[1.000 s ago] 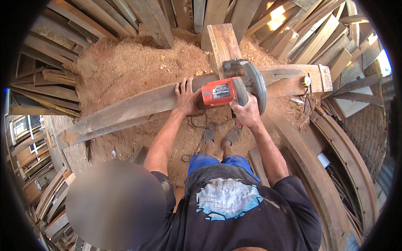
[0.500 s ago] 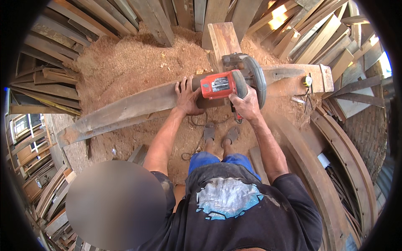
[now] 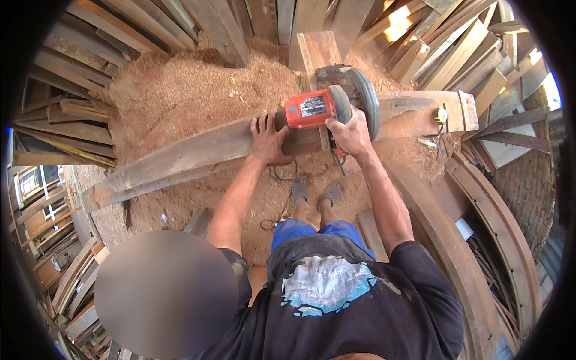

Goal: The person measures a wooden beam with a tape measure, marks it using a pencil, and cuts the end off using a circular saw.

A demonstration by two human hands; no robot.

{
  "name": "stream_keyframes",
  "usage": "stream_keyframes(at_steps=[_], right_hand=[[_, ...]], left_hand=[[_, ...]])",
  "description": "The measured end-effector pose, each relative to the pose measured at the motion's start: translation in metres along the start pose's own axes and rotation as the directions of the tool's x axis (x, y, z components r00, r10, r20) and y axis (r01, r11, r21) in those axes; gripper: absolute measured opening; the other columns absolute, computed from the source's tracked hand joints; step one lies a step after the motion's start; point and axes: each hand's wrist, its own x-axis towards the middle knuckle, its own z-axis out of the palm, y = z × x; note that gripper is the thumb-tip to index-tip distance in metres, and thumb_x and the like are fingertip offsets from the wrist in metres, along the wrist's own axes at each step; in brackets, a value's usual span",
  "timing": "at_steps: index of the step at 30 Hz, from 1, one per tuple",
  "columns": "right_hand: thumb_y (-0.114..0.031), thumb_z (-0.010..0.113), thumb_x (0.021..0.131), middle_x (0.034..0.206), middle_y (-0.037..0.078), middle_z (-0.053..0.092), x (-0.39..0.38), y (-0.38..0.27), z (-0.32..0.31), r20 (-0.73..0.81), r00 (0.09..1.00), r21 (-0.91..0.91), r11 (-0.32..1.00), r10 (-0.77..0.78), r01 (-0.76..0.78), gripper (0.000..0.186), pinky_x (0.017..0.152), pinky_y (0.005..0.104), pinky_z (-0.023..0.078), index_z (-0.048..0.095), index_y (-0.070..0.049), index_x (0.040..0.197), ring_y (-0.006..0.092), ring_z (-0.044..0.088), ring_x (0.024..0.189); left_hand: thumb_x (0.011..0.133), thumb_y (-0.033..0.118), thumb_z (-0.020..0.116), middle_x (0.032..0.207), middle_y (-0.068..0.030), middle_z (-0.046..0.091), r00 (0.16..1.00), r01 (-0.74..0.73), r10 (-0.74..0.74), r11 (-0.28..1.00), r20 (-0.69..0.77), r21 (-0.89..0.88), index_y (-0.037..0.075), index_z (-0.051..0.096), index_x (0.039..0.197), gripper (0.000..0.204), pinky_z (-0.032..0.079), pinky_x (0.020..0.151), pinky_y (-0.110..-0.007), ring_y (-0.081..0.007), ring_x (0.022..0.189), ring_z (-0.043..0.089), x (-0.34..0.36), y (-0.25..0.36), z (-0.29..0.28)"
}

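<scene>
My right hand [image 3: 349,133] is closed on the handle of a red and grey circular saw [image 3: 309,111], whose dark round guard [image 3: 364,102] is on its right. The saw rests on a short light board [image 3: 318,48] lying crosswise over a long weathered plank [image 3: 180,153]. My left hand [image 3: 270,143] grips that plank just left of the saw, fingers curled over its top. A small yellow and black tape measure [image 3: 440,117] sits on the right part of the plank. The saw's cut line is hidden under its body.
Sawdust [image 3: 180,84] covers the ground around the plank. Leaning boards [image 3: 450,54] crowd the far side and the left. Long curved timbers [image 3: 489,222] lie at my right, and stacked wood [image 3: 54,264] stands at lower left. A cord [image 3: 267,224] loops near my feet.
The saw and my right hand have moved steadily away from me along the short board. My left hand has stayed in place on the long plank.
</scene>
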Motion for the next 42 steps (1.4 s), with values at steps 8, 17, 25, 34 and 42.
stream_keyframes(at_steps=[8,17,25,34,42], right_hand=[[-0.011,0.066,0.077,0.081,0.005,0.061,0.039,0.001,0.003,-0.035,0.992,0.000,0.992,-0.124,0.124,0.021,0.072,0.0328,0.049,0.060,0.002,0.092,0.0133,0.054,0.076],[-0.014,0.068,0.076,0.080,0.010,0.064,0.088,-0.020,0.005,-0.044,0.993,-0.061,0.993,-0.105,0.103,0.024,0.073,0.0350,0.051,0.062,0.003,0.093,0.0177,0.060,0.076],[-0.013,0.066,0.078,0.091,0.017,0.070,0.135,-0.032,0.006,-0.067,0.985,-0.101,0.983,-0.162,0.155,0.034,0.084,0.0378,0.052,0.065,0.006,0.107,0.0249,0.067,0.086],[-0.015,0.068,0.079,0.096,0.020,0.071,0.071,-0.053,-0.019,-0.143,0.967,-0.167,0.968,-0.211,0.186,0.037,0.087,0.0393,0.052,0.065,0.005,0.109,0.0296,0.069,0.092],[-0.006,0.065,0.082,0.106,0.014,0.071,-0.090,-0.070,-0.062,-0.364,0.874,-0.155,0.946,-0.323,0.285,0.045,0.090,0.0365,0.052,0.062,0.002,0.126,0.0222,0.067,0.097]], left_hand=[[0.049,0.057,0.086,0.159,-0.0285,0.018,1.000,-0.001,0.000,1.000,0.022,0.010,0.031,0.046,0.147,0.109,0.007,0.116,-0.068,-0.0503,0.147,0.012,0.000,0.001,-0.005],[0.051,0.058,0.086,0.161,-0.0289,0.015,0.998,0.022,-0.021,1.000,0.067,-0.016,0.036,0.042,0.149,0.110,0.005,0.118,-0.068,-0.0503,0.150,0.007,0.000,0.003,-0.008],[0.052,0.057,0.087,0.161,-0.0302,0.012,0.989,0.033,-0.025,0.998,0.147,-0.049,0.035,0.043,0.147,0.108,0.001,0.118,-0.068,-0.0508,0.149,0.005,0.005,0.006,-0.017],[0.048,0.055,0.090,0.162,-0.0253,0.012,0.996,0.041,-0.039,0.999,0.080,-0.029,0.036,0.046,0.145,0.109,0.003,0.119,-0.066,-0.0485,0.150,0.006,0.002,-0.003,-0.006],[0.048,0.055,0.091,0.160,-0.0241,0.013,0.997,0.024,-0.020,0.998,0.077,-0.060,0.034,0.044,0.146,0.110,0.000,0.119,-0.065,-0.0470,0.149,0.005,0.004,0.003,-0.013]])
